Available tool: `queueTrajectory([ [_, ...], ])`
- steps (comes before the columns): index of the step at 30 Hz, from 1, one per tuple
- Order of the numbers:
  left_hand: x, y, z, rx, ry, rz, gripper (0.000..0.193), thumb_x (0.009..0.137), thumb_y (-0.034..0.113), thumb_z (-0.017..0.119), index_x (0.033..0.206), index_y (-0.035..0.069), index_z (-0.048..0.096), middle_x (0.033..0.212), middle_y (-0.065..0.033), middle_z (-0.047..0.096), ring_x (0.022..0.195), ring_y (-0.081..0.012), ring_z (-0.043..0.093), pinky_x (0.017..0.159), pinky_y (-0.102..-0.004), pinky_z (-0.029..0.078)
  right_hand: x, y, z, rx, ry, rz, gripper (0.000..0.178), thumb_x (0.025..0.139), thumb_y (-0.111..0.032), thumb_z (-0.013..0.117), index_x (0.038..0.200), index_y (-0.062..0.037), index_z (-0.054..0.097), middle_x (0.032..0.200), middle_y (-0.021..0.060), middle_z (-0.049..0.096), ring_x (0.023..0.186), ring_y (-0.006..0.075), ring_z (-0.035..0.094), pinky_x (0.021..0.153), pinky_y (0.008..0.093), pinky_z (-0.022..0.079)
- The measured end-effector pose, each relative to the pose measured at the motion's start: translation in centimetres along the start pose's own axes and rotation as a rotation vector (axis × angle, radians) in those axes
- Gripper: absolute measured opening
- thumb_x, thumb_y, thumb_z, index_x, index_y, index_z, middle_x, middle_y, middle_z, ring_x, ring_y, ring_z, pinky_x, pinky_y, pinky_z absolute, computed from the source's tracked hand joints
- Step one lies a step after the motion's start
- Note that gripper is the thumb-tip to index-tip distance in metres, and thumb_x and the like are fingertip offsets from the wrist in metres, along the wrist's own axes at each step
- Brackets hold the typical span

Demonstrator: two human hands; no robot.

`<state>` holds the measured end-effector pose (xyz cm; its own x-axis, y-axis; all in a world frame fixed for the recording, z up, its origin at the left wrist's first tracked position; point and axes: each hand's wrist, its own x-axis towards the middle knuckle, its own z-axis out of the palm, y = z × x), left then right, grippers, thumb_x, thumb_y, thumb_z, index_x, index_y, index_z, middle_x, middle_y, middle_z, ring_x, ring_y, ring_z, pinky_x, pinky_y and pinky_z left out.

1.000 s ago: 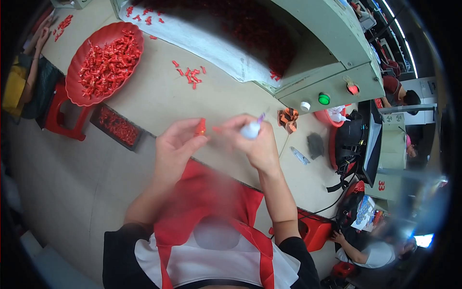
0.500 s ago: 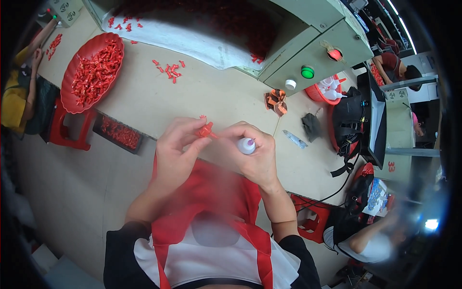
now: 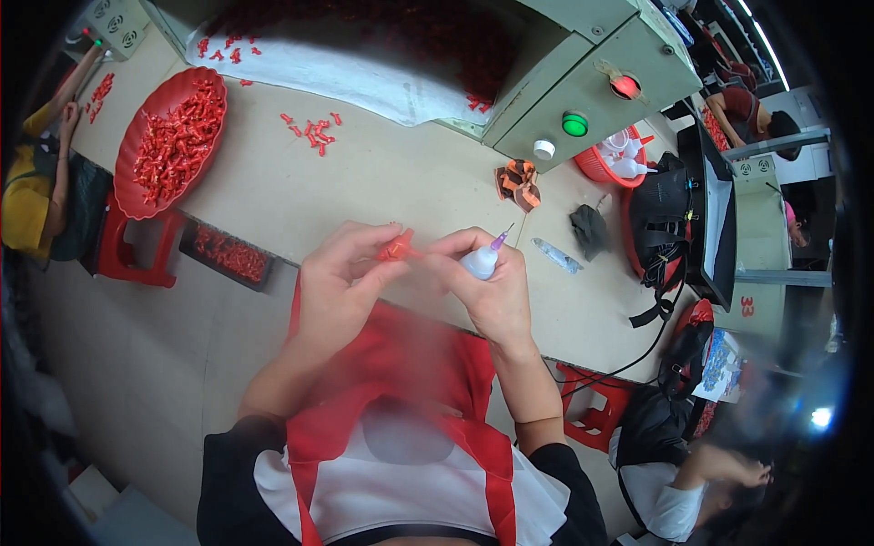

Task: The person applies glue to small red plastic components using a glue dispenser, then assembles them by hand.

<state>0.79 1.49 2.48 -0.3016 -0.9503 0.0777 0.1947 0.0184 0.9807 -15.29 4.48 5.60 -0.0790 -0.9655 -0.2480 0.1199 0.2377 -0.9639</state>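
Observation:
Between the thumb and fingers of my left hand (image 3: 339,278) is a small red plastic piece (image 3: 395,247), its exact kind unclear. My right hand (image 3: 496,296) is curled around a small white squeeze bottle (image 3: 480,263) with a thin purple needle tip (image 3: 500,240) pointing up and away. Its thumb and forefinger come close to the narrow end of the red piece; I cannot tell if they touch it. Beyond my hands, several similar red pieces (image 3: 314,133) lie loose on the table (image 3: 364,182). More fill a red scalloped tray (image 3: 125,177) at the left.
A pale green machine housing (image 3: 546,114) with a white cloth (image 3: 364,96) stands at the back. To the right are a scrap of orange-brown material (image 3: 518,185), a red basket (image 3: 596,166) of white bottles and a black bag (image 3: 660,214). Other people sit at both sides.
My right hand has tilted the bottle, so its needle tip now shows pointing up and right. The red piece has turned slightly in my left hand. The person at lower right has shifted.

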Motion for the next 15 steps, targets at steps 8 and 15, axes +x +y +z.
queueTrajectory([
  [8,0.2,0.2,0.5,0.053,-0.017,-0.036,0.033,0.077,-0.013,0.058,0.109,-0.006,0.055,0.099,-0.0105,0.057,0.089,-0.0153,0.059,0.076,-0.0239,0.05,0.5,0.6,-1.2,0.173,-0.019,0.06,0.01,0.08,-0.004,0.062,0.085,0.0031,0.059,0.074,0.0066,0.061,0.058,0.0085,0.054,0.054,0.023,0.046],
  [15,0.4,-0.2,0.2,-0.228,-0.062,-0.215,0.033,0.08,-0.009,0.055,0.113,-0.007,0.052,0.1,-0.0144,0.062,0.089,-0.019,0.063,0.079,-0.027,0.051,0.9,0.3,-1.4,0.271,-0.047,0.111,0.01,0.081,-0.005,0.062,0.086,0.0029,0.059,0.074,0.0083,0.062,0.055,0.0102,0.053,0.053,0.0244,0.045],
])
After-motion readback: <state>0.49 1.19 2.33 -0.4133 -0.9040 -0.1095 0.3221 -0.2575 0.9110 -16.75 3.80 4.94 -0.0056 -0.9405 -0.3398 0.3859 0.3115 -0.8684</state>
